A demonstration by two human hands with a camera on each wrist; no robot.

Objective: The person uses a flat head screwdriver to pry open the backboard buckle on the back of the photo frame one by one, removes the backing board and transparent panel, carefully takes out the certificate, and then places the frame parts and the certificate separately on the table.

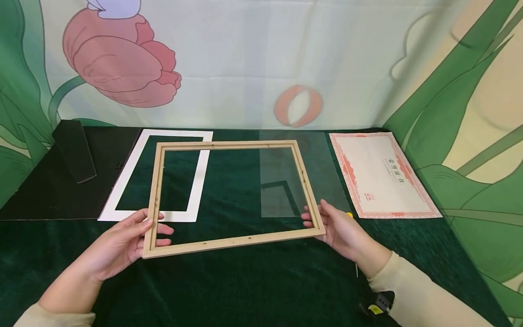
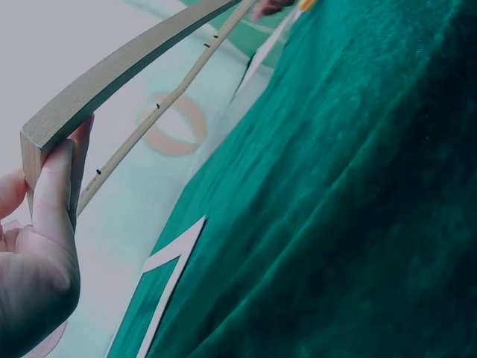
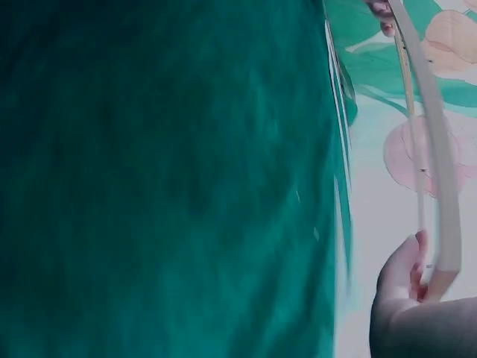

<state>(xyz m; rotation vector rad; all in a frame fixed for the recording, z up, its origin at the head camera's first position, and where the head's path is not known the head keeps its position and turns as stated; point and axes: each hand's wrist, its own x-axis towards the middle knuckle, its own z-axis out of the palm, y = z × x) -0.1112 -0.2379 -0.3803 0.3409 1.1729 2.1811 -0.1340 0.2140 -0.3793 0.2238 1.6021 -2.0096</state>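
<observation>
Both hands hold a bare light-wood picture frame (image 1: 237, 242) tilted in the air above the dark green cloth. My left hand (image 1: 116, 247) grips its left side near the lower corner, thumb on the near face and fingers reaching through the opening. At the lower right corner, my right hand (image 1: 341, 227) holds the other side, its fingertips showing inside the opening. The left wrist view has the frame's corner (image 2: 82, 93) between thumb and fingers of the left hand (image 2: 48, 261). Seen from the right wrist, the right hand (image 3: 395, 291) holds the frame (image 3: 440, 164) from below.
Behind the frame lie a white mat (image 1: 125, 177) and a transparent sheet (image 1: 327, 181). A black backing board (image 1: 37, 195) with a stand (image 1: 75, 152) is far left; a red-bordered certificate (image 1: 372, 172) lies right. A small yellow thing (image 1: 349, 215) is partly hidden by the right hand.
</observation>
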